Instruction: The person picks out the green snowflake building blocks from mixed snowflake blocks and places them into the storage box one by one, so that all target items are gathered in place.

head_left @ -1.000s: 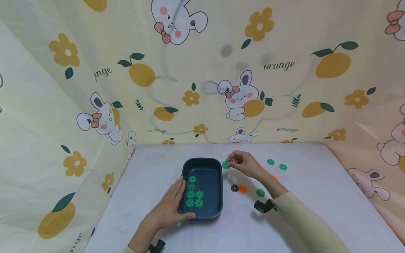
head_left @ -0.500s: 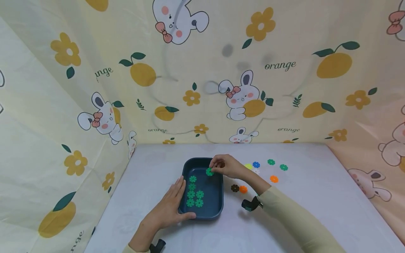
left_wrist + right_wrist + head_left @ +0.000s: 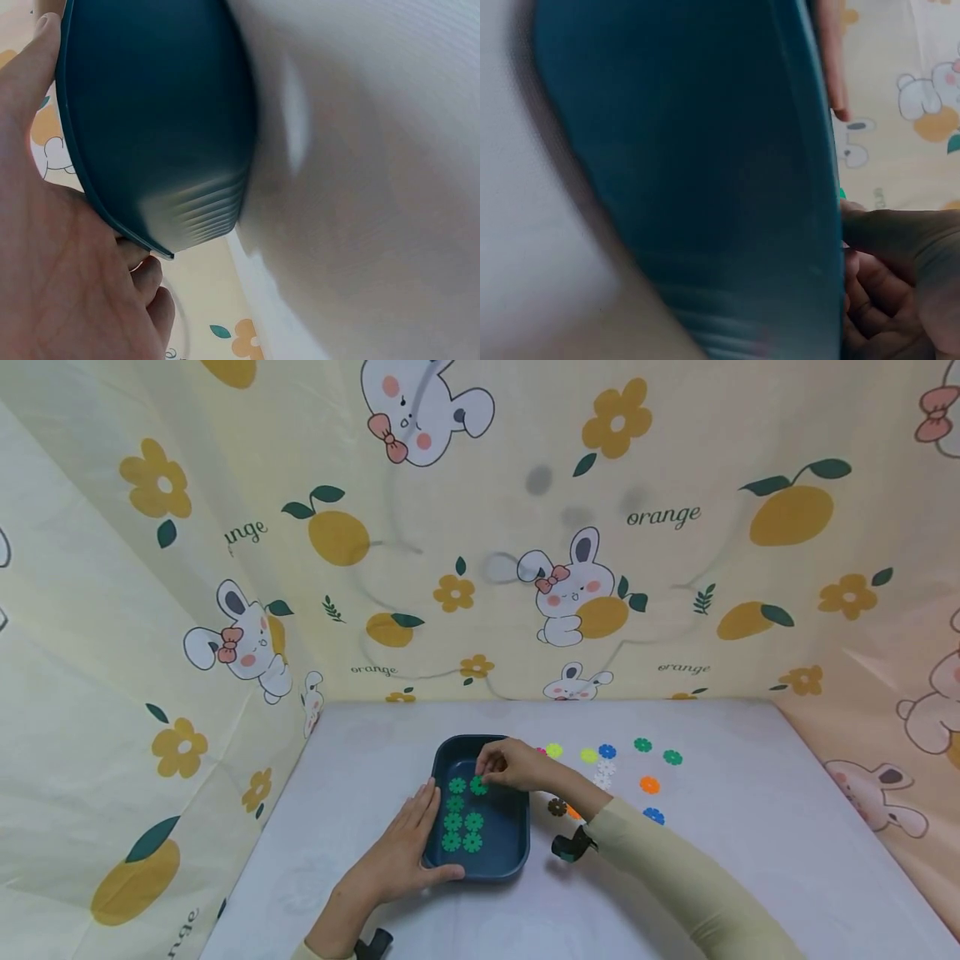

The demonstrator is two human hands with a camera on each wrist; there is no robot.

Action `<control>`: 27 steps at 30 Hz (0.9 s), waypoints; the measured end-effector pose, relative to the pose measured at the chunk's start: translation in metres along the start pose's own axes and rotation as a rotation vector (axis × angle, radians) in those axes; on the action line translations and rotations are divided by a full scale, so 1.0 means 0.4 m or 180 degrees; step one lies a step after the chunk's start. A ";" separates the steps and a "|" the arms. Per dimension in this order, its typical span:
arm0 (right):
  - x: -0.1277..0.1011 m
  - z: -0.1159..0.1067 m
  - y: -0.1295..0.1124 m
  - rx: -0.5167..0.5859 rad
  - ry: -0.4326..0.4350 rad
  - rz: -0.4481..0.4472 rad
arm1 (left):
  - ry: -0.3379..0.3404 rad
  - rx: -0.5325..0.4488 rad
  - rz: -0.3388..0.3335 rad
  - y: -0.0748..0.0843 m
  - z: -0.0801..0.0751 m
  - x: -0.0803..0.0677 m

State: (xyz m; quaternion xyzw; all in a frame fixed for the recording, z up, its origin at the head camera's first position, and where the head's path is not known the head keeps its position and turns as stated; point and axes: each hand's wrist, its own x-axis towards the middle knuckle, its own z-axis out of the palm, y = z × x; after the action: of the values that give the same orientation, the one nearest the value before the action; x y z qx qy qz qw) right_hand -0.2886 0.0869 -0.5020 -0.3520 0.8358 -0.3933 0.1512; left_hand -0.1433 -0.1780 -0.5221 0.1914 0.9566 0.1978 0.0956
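A dark blue tray [image 3: 517, 852] sits mid-table with several green flower-shaped discs [image 3: 462, 831] lying inside. My right hand [image 3: 504, 766] hovers over the tray's far half and pinches one more green disc [image 3: 478, 786], low next to the others. My left hand [image 3: 401, 852] rests along the tray's left wall with the thumb on its near rim. The left wrist view shows the tray's outer wall [image 3: 165, 127] against my palm [image 3: 60, 285]. In the right wrist view the tray's side [image 3: 705, 180] fills the frame, with my curled fingers [image 3: 885, 292] beyond its rim.
Loose discs lie right of the tray: yellow [image 3: 554, 750], blue [image 3: 607, 751], white [image 3: 603, 770], green [image 3: 642, 744], orange [image 3: 649, 785] and a dark one [image 3: 557, 807]. Patterned cloth walls [image 3: 225, 610] close in the left, back and right of the white table [image 3: 720, 860].
My right hand carried a green disc from the table right of the tray leftward over the rim and down into the tray. The left hand stayed on the tray.
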 end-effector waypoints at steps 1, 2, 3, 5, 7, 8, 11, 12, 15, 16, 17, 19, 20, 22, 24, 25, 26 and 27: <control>0.003 0.004 0.000 -0.0018 -0.0024 0.0013 | -0.0001 -0.0003 0.0004 0.000 0.000 0.000; 0.007 0.008 0.000 -0.0050 -0.0046 0.0016 | 0.0001 -0.0006 0.0007 0.000 -0.001 0.000; 0.010 0.011 0.000 -0.0092 -0.0060 0.0010 | 0.0001 -0.0013 0.0011 0.000 -0.001 0.000; 0.015 0.016 0.000 -0.0147 -0.0077 -0.0002 | 0.0007 -0.0012 0.0024 0.000 -0.001 -0.001; 0.020 0.021 -0.003 -0.0210 -0.0087 0.0004 | 0.0015 -0.0018 0.0032 0.000 -0.001 0.000; 0.022 0.023 -0.005 -0.0233 -0.0093 0.0011 | 0.0015 -0.0018 0.0036 0.000 -0.001 0.000; 0.026 0.031 -0.007 -0.0279 -0.0127 0.0021 | 0.0007 -0.0030 0.0031 0.001 -0.002 0.000; 0.028 0.034 -0.008 -0.0302 -0.0140 0.0031 | 0.0002 -0.0033 0.0030 0.001 -0.002 0.001; 0.030 0.042 -0.006 -0.0381 -0.0169 0.0034 | 0.0002 -0.0044 0.0034 0.000 -0.002 0.000; 0.031 0.045 -0.006 -0.0411 -0.0179 0.0039 | -0.0003 -0.0037 0.0033 0.000 -0.001 0.000; 0.033 0.047 -0.006 -0.0433 -0.0189 0.0046 | -0.0006 -0.0036 0.0032 -0.001 -0.001 0.000; 0.035 0.051 -0.004 -0.0488 -0.0202 0.0054 | 0.0005 -0.0042 0.0039 -0.001 -0.001 -0.001; 0.037 0.053 -0.003 -0.0506 -0.0212 0.0064 | 0.0010 -0.0044 0.0044 -0.001 0.000 -0.002; 0.040 0.056 -0.001 -0.0535 -0.0228 0.0076 | 0.0017 -0.0032 0.0048 -0.002 0.000 -0.002; 0.044 0.059 0.004 -0.0571 -0.0240 0.0090 | 0.0031 -0.0035 0.0055 -0.003 0.001 -0.002; 0.046 0.061 0.005 -0.0588 -0.0252 0.0102 | 0.0031 -0.0032 0.0058 -0.004 0.002 -0.001; 0.047 0.062 0.006 -0.0603 -0.0265 0.0101 | 0.0034 -0.0031 0.0060 -0.004 0.003 -0.001; 0.049 0.063 0.007 -0.0618 -0.0280 0.0108 | 0.0035 -0.0027 0.0060 -0.005 0.003 0.000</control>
State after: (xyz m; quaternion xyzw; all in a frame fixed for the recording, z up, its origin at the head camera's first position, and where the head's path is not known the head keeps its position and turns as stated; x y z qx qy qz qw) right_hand -0.2902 0.0605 -0.5200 -0.3677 0.8684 -0.2919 0.1596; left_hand -0.1435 -0.1792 -0.5240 0.1989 0.9544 0.2038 0.0892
